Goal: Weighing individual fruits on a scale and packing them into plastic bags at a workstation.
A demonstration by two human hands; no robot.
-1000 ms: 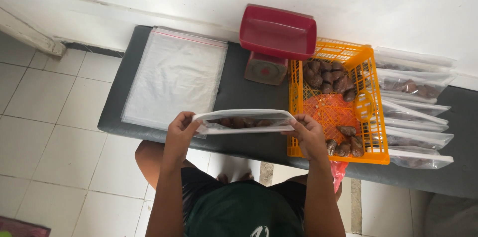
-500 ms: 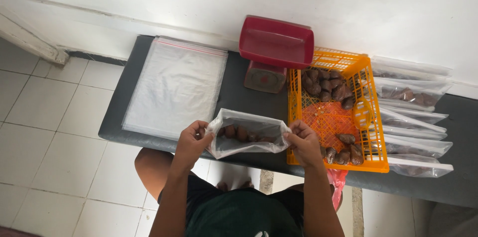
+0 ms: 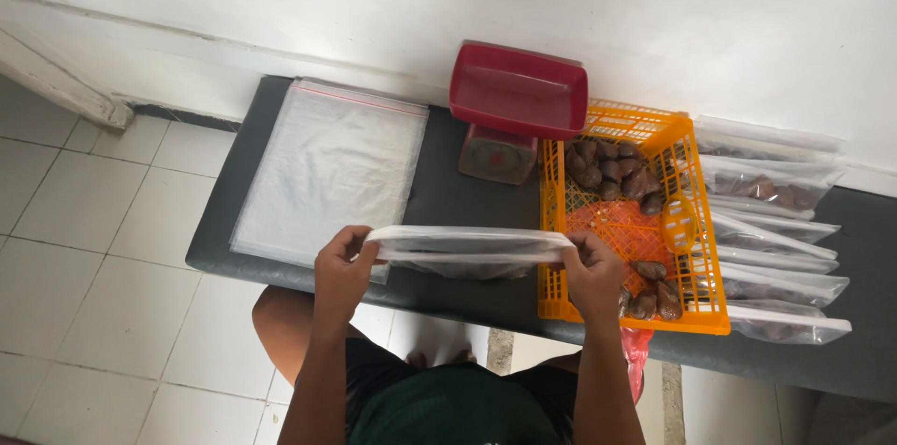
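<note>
Between our hands (image 3: 341, 269) (image 3: 592, 269) the bag (image 3: 467, 247) runs left-right, mouth pulled flat. Each grip pinches one end, above the surface's (image 3: 467, 193) near edge.

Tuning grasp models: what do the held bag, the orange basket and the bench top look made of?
Held bag: thin clear plastic film, glossy; dark contents show through, mouth pulled flat.
Orange basket: rigid moulded plastic, open lattice walls, slight sheen.
Bench top: dark grey, matte, rounded edges; possibly vinyl padding, hard to confirm.

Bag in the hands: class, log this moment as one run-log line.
left hand: grips bag end | right hand: grips other end | bag mouth: pulled flat | near: orange crate, red scale
</note>
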